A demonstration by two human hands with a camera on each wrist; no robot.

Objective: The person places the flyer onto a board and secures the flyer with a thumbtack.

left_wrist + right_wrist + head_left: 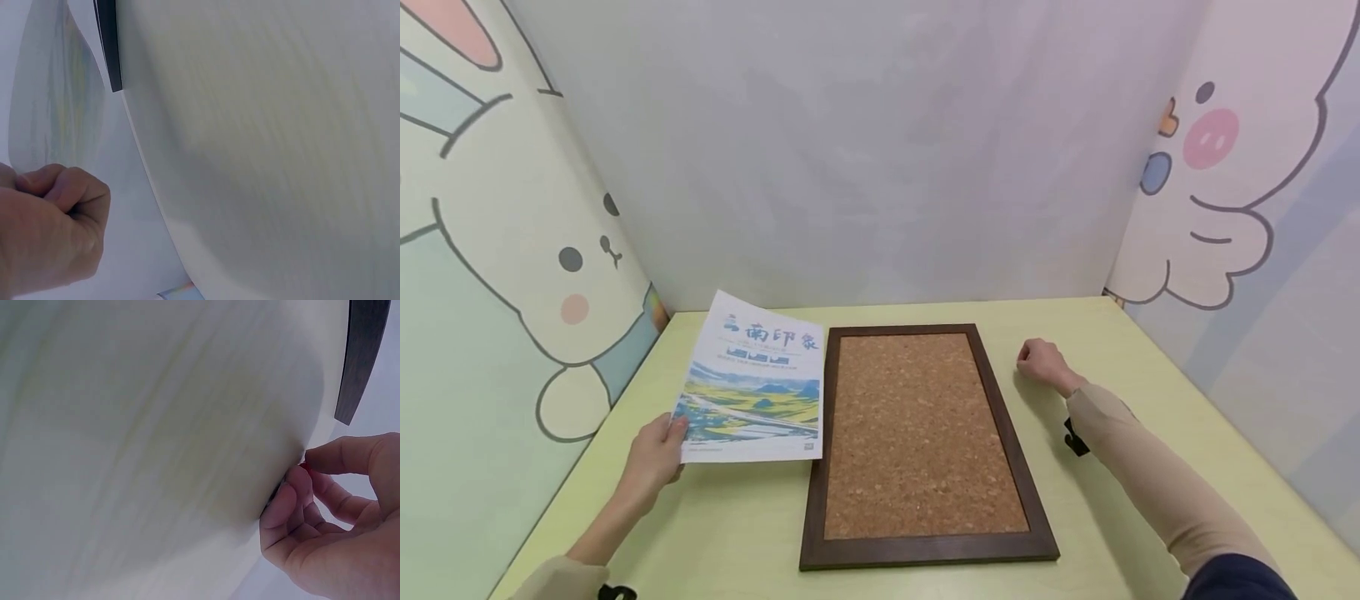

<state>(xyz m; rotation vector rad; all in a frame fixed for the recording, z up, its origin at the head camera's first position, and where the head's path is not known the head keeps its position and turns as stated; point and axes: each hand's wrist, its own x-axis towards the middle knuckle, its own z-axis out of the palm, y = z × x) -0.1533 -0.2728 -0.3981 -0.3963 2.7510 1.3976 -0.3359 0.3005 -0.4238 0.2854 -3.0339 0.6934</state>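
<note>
Far left: wall panel [497, 250] with a cartoon rabbit, bordering the pale table [722, 533]. Next, left hand [655, 454]: thumb on the front face, fingers curled behind, pinching a printed sheet [752, 396] near its lower left corner. Probably gripped at the margin to leave title and landscape uncovered and the opposite edge free. Sheet tilted, print facing the person, located left of the cork surface; right edge close to the dark frame. Cannot tell whether touching.

Centre: cork board [921, 433] within the dark frame [928, 548], face up on the table, long sides running away from the person. Presumably set midway between both hands for equal reach.

Right of the board: right hand [1043, 364], low at the table, apart from the frame. Per the right wrist view, thumb and fingertips drawn narrow around a small red item [305, 466], too hidden to identify. Likely held by the fingertips for fine control. Far right: second wall panel [1262, 125] with a pink-snouted figure.
</note>
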